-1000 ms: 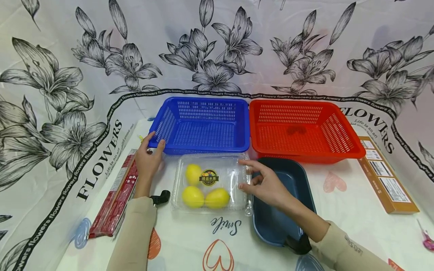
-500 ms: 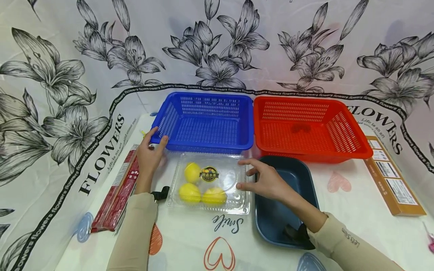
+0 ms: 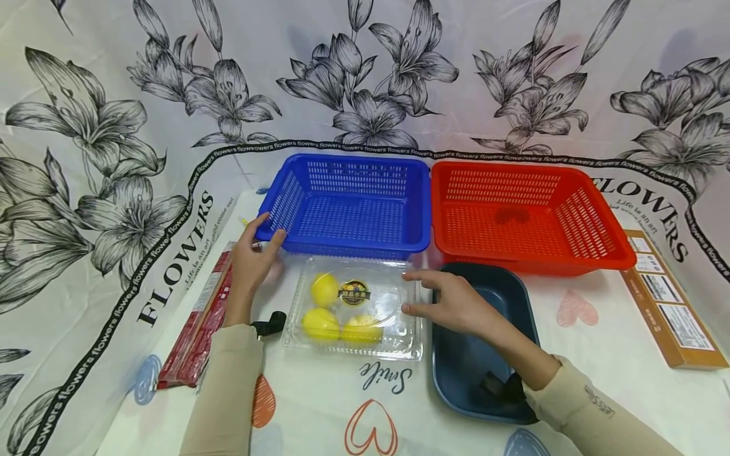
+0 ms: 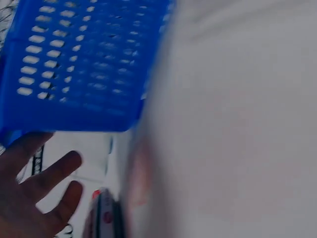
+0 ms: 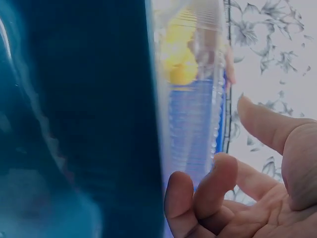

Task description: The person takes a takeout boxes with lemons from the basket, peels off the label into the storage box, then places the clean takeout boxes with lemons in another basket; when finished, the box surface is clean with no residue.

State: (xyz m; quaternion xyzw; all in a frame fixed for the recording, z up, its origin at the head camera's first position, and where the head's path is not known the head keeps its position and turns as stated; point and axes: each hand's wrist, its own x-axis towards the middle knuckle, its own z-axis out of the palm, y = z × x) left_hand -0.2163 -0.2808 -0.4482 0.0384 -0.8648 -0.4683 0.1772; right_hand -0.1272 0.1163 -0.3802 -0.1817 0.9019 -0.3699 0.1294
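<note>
A clear plastic fruit box (image 3: 393, 342) with a round label lies flat in the middle of the table in the head view. Three yellow lemons (image 3: 324, 289) show through its lid. My right hand (image 3: 456, 304) hovers at the box's right edge, thumb and fingers spread apart, nothing between them; in the right wrist view some fingers (image 5: 223, 181) are bent. My left hand (image 3: 251, 263) is at the near left corner of the blue basket (image 3: 359, 215), fingers spread. One fingertip meets or nearly meets the basket rim (image 4: 64, 126) in the left wrist view; contact is hard to tell.
A red basket (image 3: 513, 221) stands right of the blue one. Below it sits a dark blue tub (image 3: 476, 380), under my right forearm. Red packets (image 3: 199, 329) lie at the left, a brown box (image 3: 673, 304) at the right. A flowered cloth (image 3: 365, 82) hangs behind.
The head view has shifted slightly. The fruit box's near left corner sits a little further left than a second ago. My hands stay nearly in place; the right fingers look slightly straighter.
</note>
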